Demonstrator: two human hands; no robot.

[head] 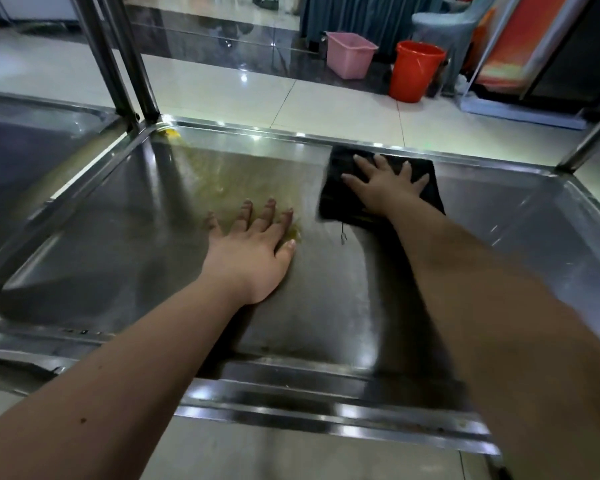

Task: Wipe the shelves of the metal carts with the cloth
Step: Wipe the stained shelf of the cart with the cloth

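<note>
A steel cart shelf with a raised rim fills the view. A yellowish smear runs from its far left corner toward the middle. My left hand rests flat on the shelf, fingers straight, at the near end of the smear. My right hand presses flat, fingers spread, on a black cloth that lies near the far rim, right of centre. A short thread hangs from the cloth's near edge.
A second steel cart shelf adjoins on the left, with upright posts between the two. Another post rises at the far right corner. On the tiled floor beyond stand a pink bin, an orange bucket and a grey plastic chair.
</note>
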